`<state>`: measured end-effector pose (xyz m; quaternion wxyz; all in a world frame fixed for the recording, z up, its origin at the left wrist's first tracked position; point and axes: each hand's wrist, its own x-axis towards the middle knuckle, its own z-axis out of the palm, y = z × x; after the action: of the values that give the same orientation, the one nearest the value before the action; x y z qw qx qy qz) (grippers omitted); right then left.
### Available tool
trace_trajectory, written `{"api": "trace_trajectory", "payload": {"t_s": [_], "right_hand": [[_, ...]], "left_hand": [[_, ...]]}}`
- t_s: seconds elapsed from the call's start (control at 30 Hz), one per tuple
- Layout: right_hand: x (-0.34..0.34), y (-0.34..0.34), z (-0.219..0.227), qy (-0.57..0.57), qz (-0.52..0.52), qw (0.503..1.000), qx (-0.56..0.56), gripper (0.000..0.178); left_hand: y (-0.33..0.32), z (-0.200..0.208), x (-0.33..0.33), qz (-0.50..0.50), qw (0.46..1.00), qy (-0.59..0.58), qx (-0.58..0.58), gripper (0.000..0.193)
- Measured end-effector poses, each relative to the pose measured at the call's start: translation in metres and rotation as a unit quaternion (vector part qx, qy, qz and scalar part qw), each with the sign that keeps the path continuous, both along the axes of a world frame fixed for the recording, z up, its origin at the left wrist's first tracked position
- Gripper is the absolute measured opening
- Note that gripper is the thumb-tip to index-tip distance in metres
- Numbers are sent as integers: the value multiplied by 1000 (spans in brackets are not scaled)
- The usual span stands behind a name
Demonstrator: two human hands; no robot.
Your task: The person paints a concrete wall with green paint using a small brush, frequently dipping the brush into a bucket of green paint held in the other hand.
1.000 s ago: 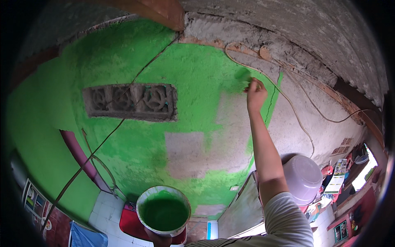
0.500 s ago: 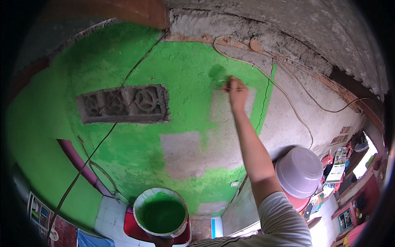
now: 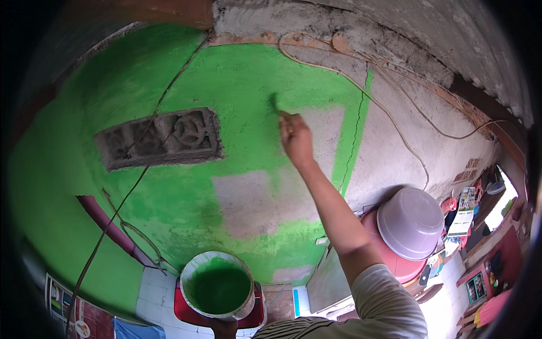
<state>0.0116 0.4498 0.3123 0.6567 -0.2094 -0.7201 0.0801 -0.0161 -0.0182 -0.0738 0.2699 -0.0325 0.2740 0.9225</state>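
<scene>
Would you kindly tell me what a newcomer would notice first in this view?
The bright green wall fills the view, with bare grey patches at its middle. The right hand holds a paintbrush against it, and the left hand holds up a bucket of green paint at the lower edge.

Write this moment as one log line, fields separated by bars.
right hand: holds brush on green wall | left hand: holds paint bucket

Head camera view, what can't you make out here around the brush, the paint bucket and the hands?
- Left hand: mostly hidden under the paint bucket and cut by the lower edge.
- Brush: handle hidden inside the right hand; bristles blend into the green wall.
- Paint depth: not visible.
</scene>
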Motion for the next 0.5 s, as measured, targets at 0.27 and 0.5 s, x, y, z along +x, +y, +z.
{"api": "trace_trajectory", "payload": {"t_s": [0.27,0.5], "right_hand": [[56,64,-39,109,62,989,-79,29],[123,68,-33,86,-205,975,-8,21]], "left_hand": [[19,45,14,-99,985,-45,134,53],[22,42,19,-74,995,5,64,60]]}}
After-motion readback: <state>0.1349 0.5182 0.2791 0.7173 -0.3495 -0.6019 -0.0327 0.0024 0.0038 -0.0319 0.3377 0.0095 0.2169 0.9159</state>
